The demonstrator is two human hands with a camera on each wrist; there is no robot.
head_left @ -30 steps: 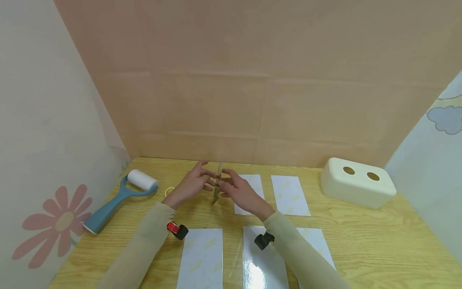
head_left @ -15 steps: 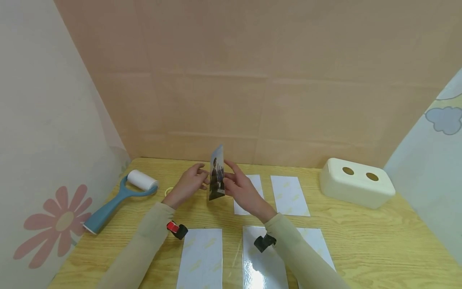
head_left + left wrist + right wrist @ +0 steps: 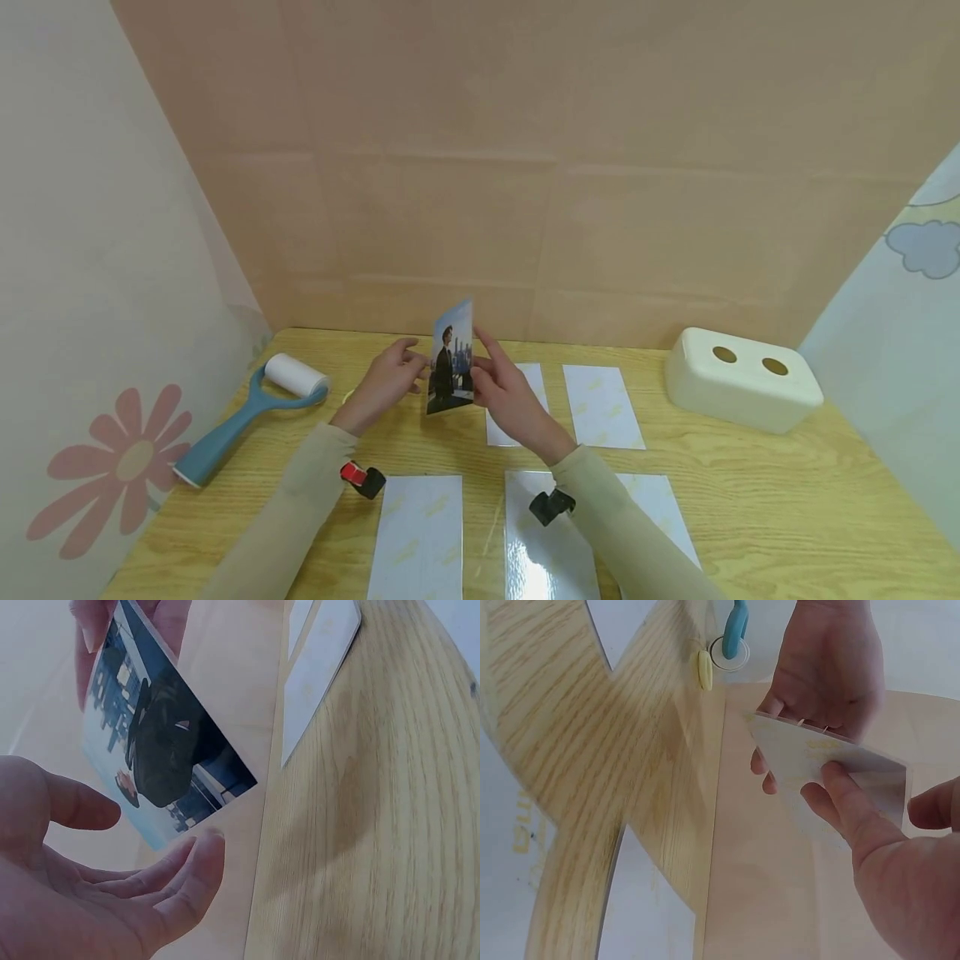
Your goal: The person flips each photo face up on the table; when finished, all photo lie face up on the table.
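Observation:
A glossy photo print [image 3: 451, 360] of a dark-clad figure before a city skyline stands upright above the table. My right hand [image 3: 516, 404] pinches it by its right edge; in the right wrist view several fingers lie against the white back. Beside the photo's left edge is my left hand [image 3: 384, 379], its fingers loosely bent. In the left wrist view the left fingers [image 3: 187, 881] and thumb lie on either side of the photo's near end, gripping nothing. Whether a fingertip touches the edge I cannot tell.
Several white cards lie on the wooden table, among them one at front left [image 3: 417, 533] and one at back right [image 3: 604, 407]. A blue-handled lint roller [image 3: 232, 433] lies left; a cream box [image 3: 742, 387] with two holes stands right. A small yellow ring [image 3: 705, 670] lies near the roller.
The photo has turned from edge-on to show its picture side to the head view. My left hand has come off it and moved slightly left, while the right hand keeps its hold.

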